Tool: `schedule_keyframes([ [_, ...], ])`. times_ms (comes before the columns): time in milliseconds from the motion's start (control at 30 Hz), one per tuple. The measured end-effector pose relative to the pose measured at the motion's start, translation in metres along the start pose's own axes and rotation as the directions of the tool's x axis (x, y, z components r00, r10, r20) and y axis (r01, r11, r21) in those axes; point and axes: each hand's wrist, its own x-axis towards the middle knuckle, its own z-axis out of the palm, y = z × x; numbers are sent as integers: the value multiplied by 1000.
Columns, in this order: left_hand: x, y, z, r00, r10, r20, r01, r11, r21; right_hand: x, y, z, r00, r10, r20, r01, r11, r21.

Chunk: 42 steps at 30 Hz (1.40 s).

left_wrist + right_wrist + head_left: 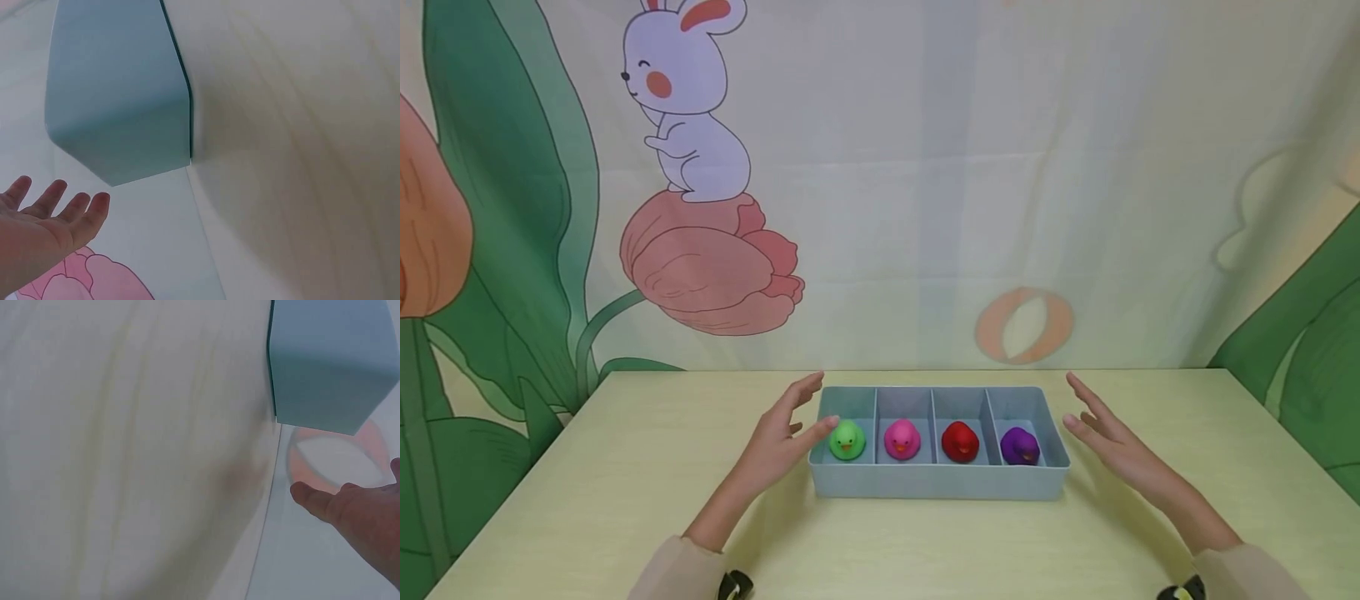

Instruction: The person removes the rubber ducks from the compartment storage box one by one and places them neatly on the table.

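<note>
A blue-grey tray [940, 483] with a row of compartments stands on the table. From left to right its compartments hold a green rubber duck [847, 442], a pink duck [902, 440], a red duck [960, 442] and a purple duck [1020, 447]. My left hand [778, 442] is at the tray's left end, fingers loosely extended, the thumb tip overlapping the green duck's compartment in the head view. Beyond the right end is my right hand [1116, 446], its fingers spread and holding nothing. Both wrist views show the tray's outer walls [125, 137] [331, 387] apart from the fingers.
The pale wooden table [625, 467] reaches back to a printed curtain [865, 208] with a rabbit, tulips and leaves. Dark bands [735, 585] show at the sleeve cuffs near the bottom of the head view.
</note>
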Motion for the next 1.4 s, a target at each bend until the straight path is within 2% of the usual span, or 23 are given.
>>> schedule_keyframes([
  [200,4,-4,4,997,-65,49,70,993,-92,3,4,3,999,20,39,-23,997,74],
  [400,9,-8,9,993,-84,89,91,993,-76,6,7,5,993,71,90,-81,991,109],
  [533,13,-10,13,992,-65,105,69,997,-28,8,8,7,990,93,108,-106,988,116],
  [667,16,-10,16,994,-36,107,29,998,64,9,9,8,988,97,118,-110,987,116],
  [833,20,-9,18,992,2,129,-25,984,177,11,11,8,987,95,131,-111,986,122],
  [900,22,-8,19,989,-8,148,-25,976,216,13,12,9,986,104,131,-121,985,125],
  [1000,24,-5,20,983,-43,178,-11,955,295,14,13,9,985,120,127,-136,982,128],
  [1100,28,0,21,973,-82,214,-8,921,390,14,14,9,984,121,128,-137,982,131],
  [1233,31,4,24,960,-111,257,-31,871,491,14,13,8,985,113,133,-130,983,127],
  [1400,36,6,28,948,-124,292,-69,818,571,14,13,8,983,128,131,-144,982,124],
])
